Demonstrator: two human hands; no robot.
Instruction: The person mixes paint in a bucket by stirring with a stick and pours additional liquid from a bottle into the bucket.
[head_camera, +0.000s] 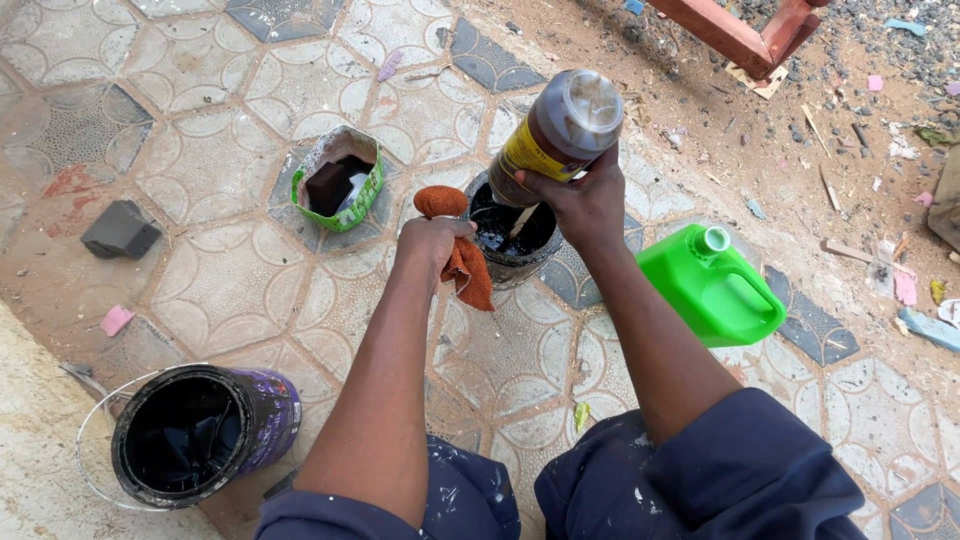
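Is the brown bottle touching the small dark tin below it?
Apart. The head view shows the right hand holding the brown bottle tilted in the air, its upper end well above the small dark tin.

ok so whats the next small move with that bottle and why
Probably tip the brown bottle a little further: the right hand holds it tilted, neck down, over the dark can, where a stick stands, while the left hand grips an orange rag beside the rim.
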